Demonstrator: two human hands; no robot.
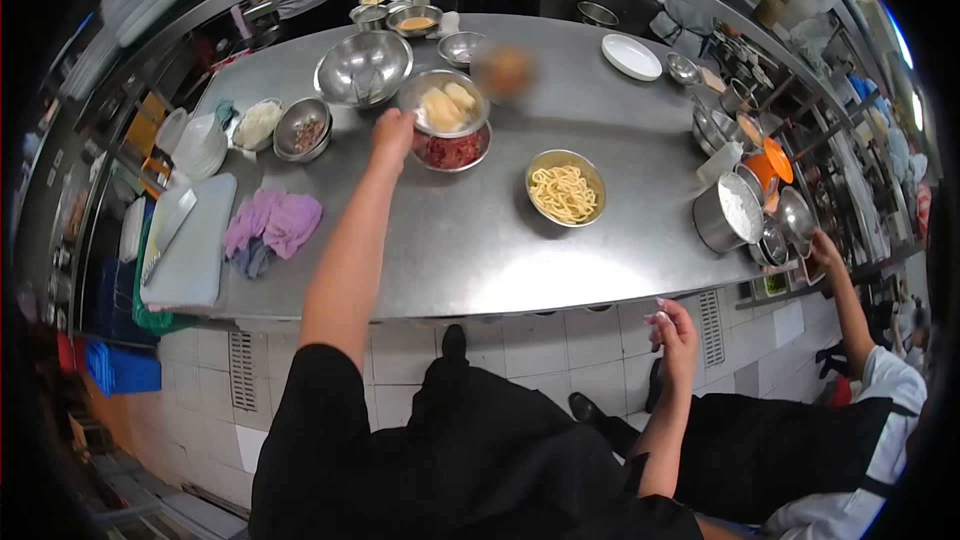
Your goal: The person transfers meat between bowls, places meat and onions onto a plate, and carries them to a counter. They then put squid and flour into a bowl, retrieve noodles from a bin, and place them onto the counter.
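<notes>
My left hand (395, 130) reaches over the steel table and is closed on the rim of a metal bowl (409, 90) with pale yellow chunks of food in it. This bowl overlaps a second bowl of red, minced-looking meat (452, 151). To the right of them stands a bowl of thick yellow noodles (563, 192). Just off the table's front edge, my right hand (676, 335) hangs with its fingers loosely curled and apart. White residue shows on its fingertips.
Left lie a cutting board (190, 265) with a knife (170, 230) and a purple cloth (275, 223). A large bowl (363, 65) stands behind. Right are a white plate (631, 57), a pot of white powder (722, 215) and a co-worker's arm (848, 290). An orange-brown patch (505, 73) is blurred.
</notes>
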